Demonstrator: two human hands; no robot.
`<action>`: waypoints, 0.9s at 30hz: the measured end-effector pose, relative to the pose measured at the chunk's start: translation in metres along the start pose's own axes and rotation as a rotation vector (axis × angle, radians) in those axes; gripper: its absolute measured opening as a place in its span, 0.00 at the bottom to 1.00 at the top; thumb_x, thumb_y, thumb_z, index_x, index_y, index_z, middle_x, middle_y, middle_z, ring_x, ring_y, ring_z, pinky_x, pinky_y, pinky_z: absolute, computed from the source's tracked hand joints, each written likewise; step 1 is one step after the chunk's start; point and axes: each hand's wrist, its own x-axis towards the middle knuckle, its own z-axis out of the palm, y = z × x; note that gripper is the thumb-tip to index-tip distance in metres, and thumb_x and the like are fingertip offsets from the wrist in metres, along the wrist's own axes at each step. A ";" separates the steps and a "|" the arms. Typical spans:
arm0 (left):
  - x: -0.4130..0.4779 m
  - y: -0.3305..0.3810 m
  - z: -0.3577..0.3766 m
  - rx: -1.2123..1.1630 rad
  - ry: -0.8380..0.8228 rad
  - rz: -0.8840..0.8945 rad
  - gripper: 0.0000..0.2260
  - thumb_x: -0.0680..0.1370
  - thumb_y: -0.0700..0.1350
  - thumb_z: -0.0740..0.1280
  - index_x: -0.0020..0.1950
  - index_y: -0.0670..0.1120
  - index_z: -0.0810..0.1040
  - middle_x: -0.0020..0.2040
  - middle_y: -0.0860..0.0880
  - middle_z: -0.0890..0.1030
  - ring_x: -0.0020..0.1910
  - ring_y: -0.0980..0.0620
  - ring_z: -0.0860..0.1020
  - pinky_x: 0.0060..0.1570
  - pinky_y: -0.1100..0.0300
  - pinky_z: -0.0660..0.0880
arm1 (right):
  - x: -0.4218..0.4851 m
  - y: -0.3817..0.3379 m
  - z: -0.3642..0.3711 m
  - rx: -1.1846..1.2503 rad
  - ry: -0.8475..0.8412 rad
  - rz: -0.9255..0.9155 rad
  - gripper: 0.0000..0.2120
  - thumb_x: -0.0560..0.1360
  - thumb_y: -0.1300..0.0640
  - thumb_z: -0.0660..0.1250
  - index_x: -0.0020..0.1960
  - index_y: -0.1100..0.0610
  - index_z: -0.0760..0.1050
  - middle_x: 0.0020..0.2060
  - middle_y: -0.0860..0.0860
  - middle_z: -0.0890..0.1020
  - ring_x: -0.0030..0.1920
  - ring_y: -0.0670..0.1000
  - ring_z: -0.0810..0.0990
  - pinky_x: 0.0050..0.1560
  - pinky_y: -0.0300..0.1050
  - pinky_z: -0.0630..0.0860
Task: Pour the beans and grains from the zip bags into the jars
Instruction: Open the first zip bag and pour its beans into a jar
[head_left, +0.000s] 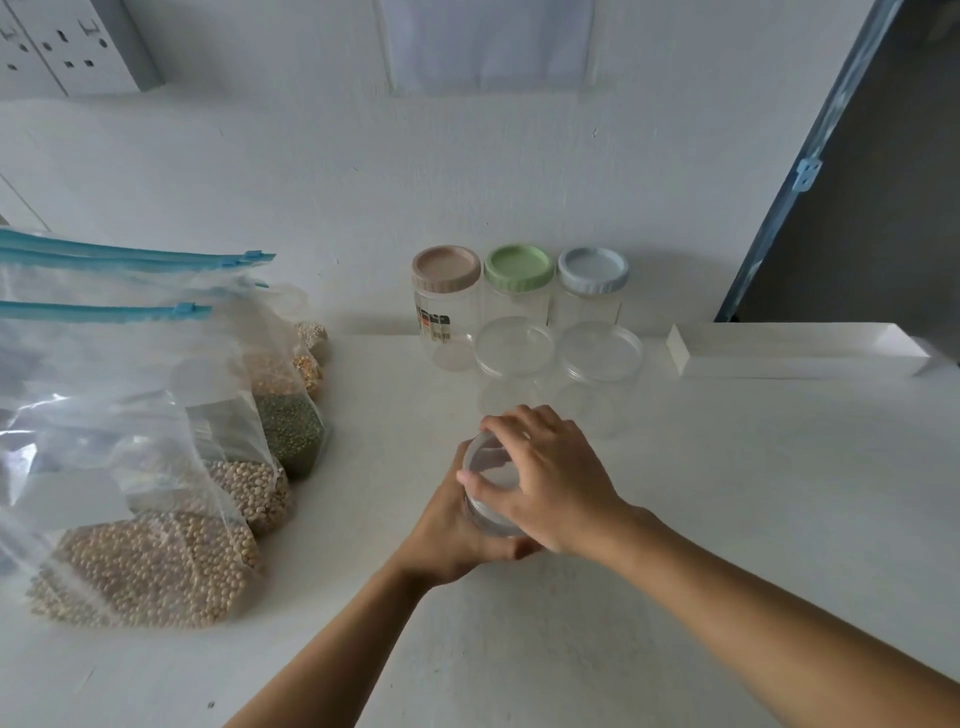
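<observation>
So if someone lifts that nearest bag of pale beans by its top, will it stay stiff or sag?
Probably sag: the bag is thin, creased clear plastic, with the beans heaped at one end. It likely feels heavy for its size, since that heap is thick. The beans would probably shift when it tilts.

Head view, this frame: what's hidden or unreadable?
Clear jar, head view: body wrapped by left hand and right hand; whether the lid is tight or loose is unclear.
Zip bags: cut off by the left edge; rear ones overlapped by front ones.
Pink-lidded jar: label too small to read.
</observation>
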 end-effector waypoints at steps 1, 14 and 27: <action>0.002 -0.002 0.001 0.012 0.013 0.015 0.42 0.66 0.38 0.83 0.75 0.42 0.66 0.69 0.44 0.74 0.70 0.42 0.74 0.68 0.47 0.74 | -0.001 0.001 0.002 0.040 0.035 0.005 0.33 0.74 0.28 0.56 0.66 0.50 0.75 0.59 0.45 0.79 0.59 0.49 0.74 0.60 0.48 0.73; 0.018 -0.015 -0.007 0.081 -0.093 -0.109 0.45 0.64 0.49 0.85 0.75 0.45 0.67 0.69 0.46 0.75 0.70 0.43 0.74 0.70 0.41 0.72 | 0.017 0.033 -0.015 0.291 -0.150 -0.284 0.26 0.67 0.35 0.71 0.60 0.46 0.81 0.56 0.35 0.78 0.61 0.44 0.69 0.63 0.45 0.68; 0.022 -0.015 0.001 0.081 -0.057 0.000 0.39 0.66 0.38 0.83 0.74 0.47 0.69 0.69 0.49 0.76 0.71 0.46 0.74 0.72 0.47 0.70 | 0.004 0.013 -0.067 0.133 -0.436 -0.240 0.28 0.71 0.49 0.72 0.71 0.42 0.74 0.70 0.40 0.69 0.74 0.41 0.62 0.75 0.49 0.59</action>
